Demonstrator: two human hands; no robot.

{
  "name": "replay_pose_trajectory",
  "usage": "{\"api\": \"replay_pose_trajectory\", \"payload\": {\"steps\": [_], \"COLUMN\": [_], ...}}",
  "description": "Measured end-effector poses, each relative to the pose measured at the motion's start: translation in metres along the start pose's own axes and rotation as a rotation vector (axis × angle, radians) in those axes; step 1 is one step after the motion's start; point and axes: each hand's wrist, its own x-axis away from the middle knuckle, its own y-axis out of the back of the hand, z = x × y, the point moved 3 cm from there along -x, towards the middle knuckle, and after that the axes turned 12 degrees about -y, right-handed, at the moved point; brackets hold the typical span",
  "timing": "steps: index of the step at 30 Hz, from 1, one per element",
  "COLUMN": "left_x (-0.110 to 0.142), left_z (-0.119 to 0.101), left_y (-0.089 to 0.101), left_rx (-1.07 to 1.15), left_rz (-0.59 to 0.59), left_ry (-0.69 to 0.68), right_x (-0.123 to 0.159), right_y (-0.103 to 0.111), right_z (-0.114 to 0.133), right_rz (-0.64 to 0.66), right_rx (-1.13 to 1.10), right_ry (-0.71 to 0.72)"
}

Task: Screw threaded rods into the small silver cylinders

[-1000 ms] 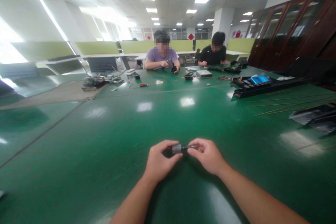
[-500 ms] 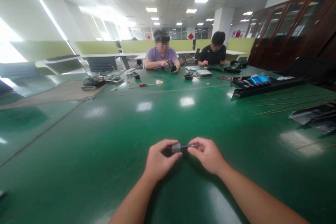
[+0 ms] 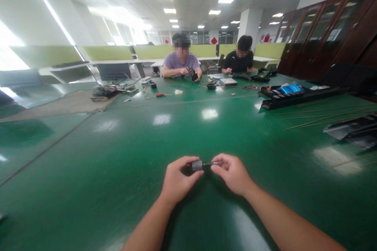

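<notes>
My left hand [image 3: 178,180] is closed around a small grey cylindrical part [image 3: 197,165], pinched between thumb and fingers just above the green table [image 3: 118,157]. A thin dark shaft [image 3: 209,163] sticks out of the cylinder to the right, and my right hand [image 3: 232,173] pinches its end with thumb and forefinger. Both hands meet at the middle near the table's front edge. Whether cylinder and shaft are one piece cannot be told.
Two people sit at the far side handling small parts [image 3: 193,74]. A red-handled screwdriver [image 3: 161,95], a grey box [image 3: 228,82] and a pile of hardware [image 3: 108,90] lie there. Long black trays [image 3: 297,98], thin rods [image 3: 324,117] and dark sheets [image 3: 353,129] occupy the right.
</notes>
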Motion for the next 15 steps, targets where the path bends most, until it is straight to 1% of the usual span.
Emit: {"api": "replay_pose_trajectory", "payload": {"steps": [15], "left_x": [-0.0013], "left_z": [-0.0032], "left_y": [0.0018], "left_rx": [0.001], "left_rz": [-0.011], "left_ry": [-0.002], "right_x": [0.0004], "right_y": [0.0032], "right_z": [0.0013], "right_rz": [-0.01], "right_rx": [-0.015], "right_ry": [0.002]}}
